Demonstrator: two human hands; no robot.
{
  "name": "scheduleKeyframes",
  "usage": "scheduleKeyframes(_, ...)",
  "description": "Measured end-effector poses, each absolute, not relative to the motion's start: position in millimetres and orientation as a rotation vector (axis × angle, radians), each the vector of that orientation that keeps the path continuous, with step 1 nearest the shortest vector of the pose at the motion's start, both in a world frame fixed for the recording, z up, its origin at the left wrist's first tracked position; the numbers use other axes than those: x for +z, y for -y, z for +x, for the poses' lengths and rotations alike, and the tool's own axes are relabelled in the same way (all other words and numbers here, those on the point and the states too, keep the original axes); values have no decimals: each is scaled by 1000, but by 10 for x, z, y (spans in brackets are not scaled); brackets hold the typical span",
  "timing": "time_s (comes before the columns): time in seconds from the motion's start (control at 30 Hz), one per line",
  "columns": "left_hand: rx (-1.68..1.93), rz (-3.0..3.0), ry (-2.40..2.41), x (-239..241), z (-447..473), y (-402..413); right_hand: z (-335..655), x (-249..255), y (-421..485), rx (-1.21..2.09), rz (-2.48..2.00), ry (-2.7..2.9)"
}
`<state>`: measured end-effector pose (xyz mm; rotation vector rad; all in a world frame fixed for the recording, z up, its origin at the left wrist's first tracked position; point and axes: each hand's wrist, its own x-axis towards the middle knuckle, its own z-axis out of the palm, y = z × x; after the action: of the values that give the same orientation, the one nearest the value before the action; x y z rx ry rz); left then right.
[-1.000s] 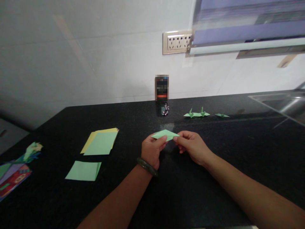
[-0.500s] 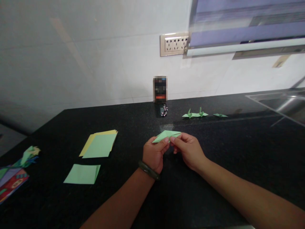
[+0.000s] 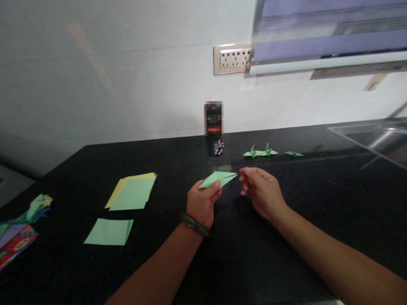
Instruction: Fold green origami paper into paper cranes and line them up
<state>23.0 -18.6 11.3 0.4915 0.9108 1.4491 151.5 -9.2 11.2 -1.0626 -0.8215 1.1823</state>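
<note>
A light green folded paper (image 3: 219, 178), diamond-shaped with a slit toward its right point, is pinched by my left hand (image 3: 203, 201), thumb on top and fingers beneath. My right hand (image 3: 262, 190) is just to the right of the paper's point, apart from it; its thumb and index finger are pressed together, the other fingers curled, and nothing shows in them. Beyond the hands stand two green paper cranes (image 3: 260, 152), with a flatter green folded piece (image 3: 294, 153) to their right.
On the black countertop (image 3: 63, 169) at left lie a stack of green and yellow paper sheets (image 3: 133, 192), a folded green sheet (image 3: 110, 232) and a colourful packet (image 3: 20, 243). A phone-like object (image 3: 214, 119) leans on the wall above a beaded strap (image 3: 219, 148). A sink (image 3: 381, 135) is at right.
My right hand has let go of the folded paper and moved slightly right. My left hand, still holding the paper, has shifted a little left.
</note>
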Motion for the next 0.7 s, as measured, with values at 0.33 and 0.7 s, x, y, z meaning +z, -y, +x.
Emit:
scheduleKeyframes(0.33, 1397, 785, -891, 17, 233, 219, 1512, 102, 147, 1145, -1194, 1166)
scheduleKeyframes(0.7, 1476, 1085, -992, 85, 165, 222, 1556, 101, 156, 929, -1113, 1524)
